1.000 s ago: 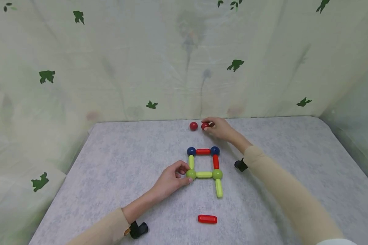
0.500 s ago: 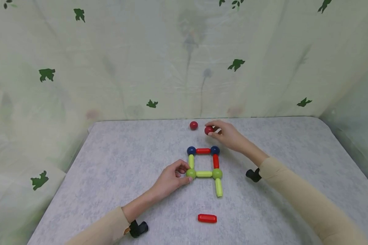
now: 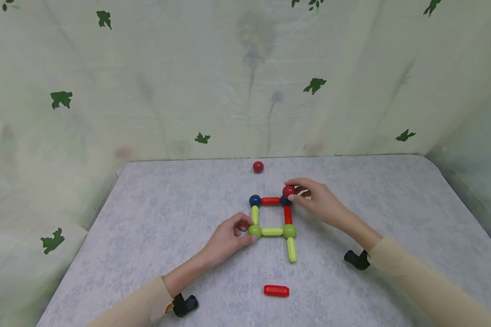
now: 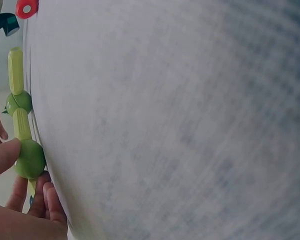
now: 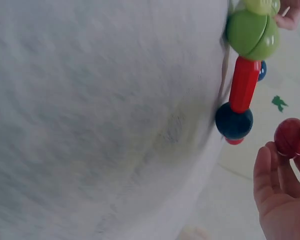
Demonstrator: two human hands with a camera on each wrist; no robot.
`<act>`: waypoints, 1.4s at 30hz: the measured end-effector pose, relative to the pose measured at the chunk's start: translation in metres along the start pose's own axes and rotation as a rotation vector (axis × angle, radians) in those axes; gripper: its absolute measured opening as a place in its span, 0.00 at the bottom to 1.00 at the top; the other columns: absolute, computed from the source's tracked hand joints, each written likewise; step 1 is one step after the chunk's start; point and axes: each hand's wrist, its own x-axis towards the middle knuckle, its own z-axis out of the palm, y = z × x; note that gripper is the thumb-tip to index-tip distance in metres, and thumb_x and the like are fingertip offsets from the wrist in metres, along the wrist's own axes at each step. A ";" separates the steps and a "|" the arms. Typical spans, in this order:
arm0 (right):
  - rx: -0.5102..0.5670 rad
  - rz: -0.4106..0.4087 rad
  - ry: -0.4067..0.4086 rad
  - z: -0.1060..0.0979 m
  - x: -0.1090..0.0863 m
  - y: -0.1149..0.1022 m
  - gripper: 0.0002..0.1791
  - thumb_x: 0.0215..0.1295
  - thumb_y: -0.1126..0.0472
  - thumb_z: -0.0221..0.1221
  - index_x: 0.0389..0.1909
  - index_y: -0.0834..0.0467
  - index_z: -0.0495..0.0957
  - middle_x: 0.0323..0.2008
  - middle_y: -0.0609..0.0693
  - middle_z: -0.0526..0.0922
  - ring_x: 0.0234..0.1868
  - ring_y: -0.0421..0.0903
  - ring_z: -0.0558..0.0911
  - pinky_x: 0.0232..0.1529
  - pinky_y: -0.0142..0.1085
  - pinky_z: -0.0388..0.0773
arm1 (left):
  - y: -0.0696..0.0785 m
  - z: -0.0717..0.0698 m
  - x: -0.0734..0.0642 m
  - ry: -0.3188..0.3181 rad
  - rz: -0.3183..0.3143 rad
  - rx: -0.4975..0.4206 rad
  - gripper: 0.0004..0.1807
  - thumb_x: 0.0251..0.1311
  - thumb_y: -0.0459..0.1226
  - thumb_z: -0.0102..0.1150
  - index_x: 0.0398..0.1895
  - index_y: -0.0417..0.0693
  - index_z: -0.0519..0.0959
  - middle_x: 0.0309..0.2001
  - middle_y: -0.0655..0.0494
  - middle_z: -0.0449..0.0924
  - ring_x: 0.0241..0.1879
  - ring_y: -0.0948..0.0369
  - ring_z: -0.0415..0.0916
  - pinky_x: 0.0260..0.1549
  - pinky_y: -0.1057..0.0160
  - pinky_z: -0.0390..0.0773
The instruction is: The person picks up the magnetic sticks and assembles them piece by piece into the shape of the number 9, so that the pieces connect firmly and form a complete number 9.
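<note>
My left hand [image 3: 228, 237] holds the near-left green ball [image 3: 254, 231] of a square frame of balls and rods between thumb and fingers; the left wrist view shows that green ball [image 4: 31, 159] in the grasp. Pinched in my right hand [image 3: 321, 201] is a red ball [image 3: 288, 191], which partly covers the far-right blue ball [image 3: 285, 201] in the head view. In the right wrist view the pinched red ball [image 5: 289, 137] hangs apart from the blue ball [image 5: 234, 121]. Red rods [image 3: 271, 200] and yellow-green rods [image 3: 272, 232] form the square's sides. One yellow-green rod [image 3: 292, 250] extends toward me from the near-right green ball [image 3: 289, 230].
A second red ball [image 3: 258, 167] lies near the table's far edge. Closer to me lies a loose red rod [image 3: 276, 290]. A pale patterned curtain [image 3: 167, 91] rises behind the grey table [image 3: 147, 200].
My right hand has taken the red ball from beside the other one at the back and brought it nearer and slightly right, over the blue ball. My left hand stays on the green ball.
</note>
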 end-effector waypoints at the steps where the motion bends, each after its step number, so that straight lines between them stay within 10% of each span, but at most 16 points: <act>1: 0.005 -0.002 0.004 0.000 -0.004 0.000 0.24 0.65 0.62 0.65 0.61 0.56 0.75 0.52 0.47 0.79 0.48 0.46 0.79 0.50 0.43 0.78 | 0.000 0.000 0.000 0.000 -0.002 0.000 0.15 0.57 0.37 0.70 0.46 0.51 0.77 0.42 0.58 0.77 0.45 0.58 0.72 0.46 0.56 0.71; 25: 0.126 0.033 -0.147 0.021 -0.103 -0.013 0.19 0.63 0.60 0.67 0.55 0.55 0.78 0.48 0.44 0.81 0.42 0.41 0.80 0.46 0.37 0.79 | -0.002 0.000 0.001 -0.013 0.006 -0.005 0.15 0.57 0.37 0.70 0.46 0.51 0.77 0.42 0.58 0.77 0.45 0.59 0.72 0.46 0.56 0.71; 42: 0.147 0.116 -0.246 0.037 -0.126 -0.022 0.18 0.58 0.56 0.70 0.49 0.48 0.77 0.43 0.41 0.79 0.40 0.39 0.81 0.42 0.32 0.79 | 0.000 -0.001 0.001 -0.003 -0.001 0.003 0.15 0.57 0.37 0.70 0.46 0.51 0.77 0.42 0.58 0.77 0.44 0.59 0.72 0.46 0.56 0.71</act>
